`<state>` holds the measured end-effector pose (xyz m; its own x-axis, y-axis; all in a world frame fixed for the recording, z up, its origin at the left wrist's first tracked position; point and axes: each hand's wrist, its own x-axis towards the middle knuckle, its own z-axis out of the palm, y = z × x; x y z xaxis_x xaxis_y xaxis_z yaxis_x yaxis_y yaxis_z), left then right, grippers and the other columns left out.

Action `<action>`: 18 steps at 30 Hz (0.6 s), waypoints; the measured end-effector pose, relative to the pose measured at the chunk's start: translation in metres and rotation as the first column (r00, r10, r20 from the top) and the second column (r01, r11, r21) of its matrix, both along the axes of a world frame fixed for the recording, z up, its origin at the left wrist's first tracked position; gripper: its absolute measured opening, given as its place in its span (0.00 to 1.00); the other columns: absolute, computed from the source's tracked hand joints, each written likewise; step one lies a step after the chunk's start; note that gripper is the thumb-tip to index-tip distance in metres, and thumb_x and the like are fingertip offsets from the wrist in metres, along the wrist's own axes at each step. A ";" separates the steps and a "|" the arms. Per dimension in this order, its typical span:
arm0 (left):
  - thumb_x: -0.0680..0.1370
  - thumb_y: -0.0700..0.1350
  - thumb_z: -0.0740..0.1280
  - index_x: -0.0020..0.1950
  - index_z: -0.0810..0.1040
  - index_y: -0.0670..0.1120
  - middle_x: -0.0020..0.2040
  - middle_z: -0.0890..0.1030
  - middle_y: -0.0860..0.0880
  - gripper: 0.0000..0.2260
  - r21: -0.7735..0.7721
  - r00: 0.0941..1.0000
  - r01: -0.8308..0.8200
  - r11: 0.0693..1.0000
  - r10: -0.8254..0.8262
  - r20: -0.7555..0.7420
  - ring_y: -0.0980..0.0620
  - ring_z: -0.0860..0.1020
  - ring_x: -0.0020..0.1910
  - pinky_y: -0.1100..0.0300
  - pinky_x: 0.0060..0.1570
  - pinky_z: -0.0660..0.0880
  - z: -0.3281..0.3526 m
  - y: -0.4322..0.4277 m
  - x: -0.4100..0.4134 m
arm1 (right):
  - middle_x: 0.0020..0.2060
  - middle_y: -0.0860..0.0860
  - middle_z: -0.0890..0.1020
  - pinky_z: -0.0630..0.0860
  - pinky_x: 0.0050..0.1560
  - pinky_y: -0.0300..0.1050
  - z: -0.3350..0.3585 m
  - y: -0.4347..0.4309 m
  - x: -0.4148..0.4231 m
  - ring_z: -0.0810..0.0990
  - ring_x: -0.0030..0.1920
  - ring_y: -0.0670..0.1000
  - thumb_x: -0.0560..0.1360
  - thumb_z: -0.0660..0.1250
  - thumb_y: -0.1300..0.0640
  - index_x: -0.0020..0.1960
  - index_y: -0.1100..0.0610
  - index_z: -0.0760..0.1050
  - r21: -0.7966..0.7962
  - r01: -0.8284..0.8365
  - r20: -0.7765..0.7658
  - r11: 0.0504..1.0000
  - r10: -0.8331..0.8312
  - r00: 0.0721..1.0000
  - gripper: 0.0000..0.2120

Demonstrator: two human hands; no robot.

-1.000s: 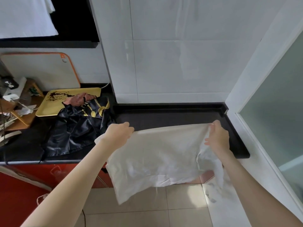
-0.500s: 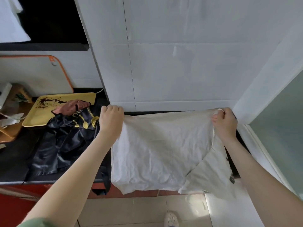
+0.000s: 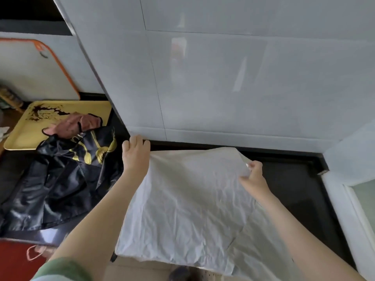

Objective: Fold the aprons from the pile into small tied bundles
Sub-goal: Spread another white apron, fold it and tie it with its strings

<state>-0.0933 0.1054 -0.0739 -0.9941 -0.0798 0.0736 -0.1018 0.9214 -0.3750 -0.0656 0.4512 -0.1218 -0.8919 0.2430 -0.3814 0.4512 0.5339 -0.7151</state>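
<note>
Fingers [image 3: 252,166] of the right hand [image 3: 253,177] pinch the far right corner of the white apron [image 3: 188,199], at 1 o'clock; the left hand [image 3: 135,159] is curled on the corner at 11. The cloth lies spread on the table [image 3: 294,189], its near edge hanging off. It looks thin, soft and light — it will crease easily. I judge the corners and hems the best hold. At 9 o'clock lies a black apron [image 3: 60,185].

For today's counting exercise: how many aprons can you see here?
3: a white apron spread on the counter, a black apron heaped left of it, a pink apron partly on the yellow tray. Others may be hidden beneath.
</note>
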 end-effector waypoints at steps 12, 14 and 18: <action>0.74 0.59 0.60 0.66 0.70 0.46 0.70 0.68 0.39 0.25 0.671 0.892 0.202 0.713 -0.416 0.174 0.41 0.63 0.69 0.39 0.64 0.64 -0.104 0.115 0.039 | 0.60 0.49 0.67 0.60 0.65 0.50 -0.064 -0.021 -0.013 0.64 0.65 0.56 0.65 0.72 0.55 0.68 0.55 0.62 0.165 -0.015 0.014 0.986 0.013 1.000 0.35; 0.77 0.62 0.56 0.76 0.57 0.52 0.78 0.47 0.43 0.30 0.666 0.799 0.180 0.724 -0.503 0.330 0.46 0.42 0.76 0.39 0.71 0.42 -0.109 0.131 0.039 | 0.69 0.51 0.63 0.54 0.73 0.52 -0.065 -0.019 -0.008 0.58 0.72 0.55 0.67 0.71 0.58 0.76 0.56 0.52 0.148 -0.046 0.005 0.988 0.046 0.999 0.43; 0.77 0.68 0.48 0.78 0.39 0.56 0.77 0.32 0.48 0.35 0.605 0.746 0.165 0.779 -0.500 0.440 0.46 0.30 0.74 0.41 0.71 0.30 -0.117 0.156 0.032 | 0.75 0.51 0.53 0.56 0.74 0.50 -0.064 -0.013 0.007 0.53 0.75 0.53 0.70 0.68 0.66 0.77 0.57 0.47 0.108 -0.114 -0.109 0.988 0.126 0.986 0.43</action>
<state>-0.0617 0.2611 -0.1910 -0.8023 0.4066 -0.4370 0.3181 0.9108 0.2633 -0.0586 0.4378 -0.1853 -0.9534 0.1636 -0.2534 0.2973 0.6512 -0.6983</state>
